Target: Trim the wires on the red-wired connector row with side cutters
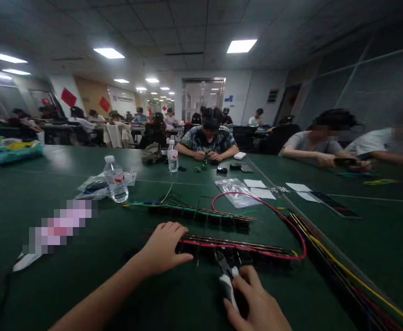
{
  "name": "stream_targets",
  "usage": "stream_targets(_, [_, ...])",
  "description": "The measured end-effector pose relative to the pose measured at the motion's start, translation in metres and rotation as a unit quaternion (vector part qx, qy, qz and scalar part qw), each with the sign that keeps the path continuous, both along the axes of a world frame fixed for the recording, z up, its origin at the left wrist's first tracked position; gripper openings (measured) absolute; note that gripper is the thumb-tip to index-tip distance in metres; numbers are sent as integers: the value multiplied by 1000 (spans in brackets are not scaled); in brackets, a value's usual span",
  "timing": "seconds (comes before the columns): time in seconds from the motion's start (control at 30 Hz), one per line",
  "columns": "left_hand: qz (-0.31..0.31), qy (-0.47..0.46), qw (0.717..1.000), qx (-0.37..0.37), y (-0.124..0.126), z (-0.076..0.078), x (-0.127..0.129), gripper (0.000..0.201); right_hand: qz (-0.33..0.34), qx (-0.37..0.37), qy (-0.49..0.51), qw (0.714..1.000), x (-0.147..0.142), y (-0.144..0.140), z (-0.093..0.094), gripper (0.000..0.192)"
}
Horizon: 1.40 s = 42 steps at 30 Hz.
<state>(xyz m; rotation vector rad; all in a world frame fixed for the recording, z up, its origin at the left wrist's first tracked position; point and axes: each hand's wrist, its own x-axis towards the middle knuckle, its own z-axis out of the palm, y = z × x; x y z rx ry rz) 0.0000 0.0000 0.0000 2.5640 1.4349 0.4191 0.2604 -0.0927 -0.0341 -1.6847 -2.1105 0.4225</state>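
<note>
My left hand (163,246) lies flat on the left end of a long dark terminal strip (236,248) with a red wire (277,214) running along it and looping back. My right hand (253,303) grips a small pair of pliers (226,271) with pale handles, its jaws at the strip's front edge. A second strip (201,212) with a green wire lies just behind.
A bundle of yellow, red and black wires (332,262) runs along the right. A water bottle (116,180) and plastic bags (234,189) sit farther back on the green table (49,193). Other people work across the table and at the right.
</note>
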Motion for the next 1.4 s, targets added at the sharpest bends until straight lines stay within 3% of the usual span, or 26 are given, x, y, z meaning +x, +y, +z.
stream_targets(0.1, [-1, -13, 1000, -20, 0, 11, -25, 49, 5, -9, -1, 1000, 1, -1, 3, 21])
stream_targets(0.2, [-31, -58, 994, -86, 7, 13, -52, 45, 7, -27, -3, 1000, 2, 1, 8, 22])
stream_targets(0.37, [-31, -180, 969, -165, 26, -8, -89, 43, 5, -34, -10, 999, 0, 7, 18, 27])
stream_targets(0.57, [-66, -235, 950, -193, 30, -35, -98, 57, 38, -13, -44, 998, -9, 20, 21, 26])
stream_targets(0.83, [-22, -235, 960, -154, 30, -46, -97, 48, 71, -19, -33, 997, -39, 29, 30, 23])
stream_targets(1.0, [-25, -221, 967, -121, 25, -47, -92, 46, 69, -48, -7, 996, -54, 27, 21, 24])
stream_targets(1.2, [31, -141, 986, 85, 16, -49, -79, 37, 45, -58, 27, 997, -49, 23, 7, 30])
stream_targets(1.3, [25, -101, 987, 126, 15, -48, -75, 28, 41, -51, 41, 997, -48, 23, 7, 30])
stream_targets(1.4, [21, -100, 984, 145, 14, -47, -76, 37, 44, -47, 48, 997, -48, 23, 8, 28])
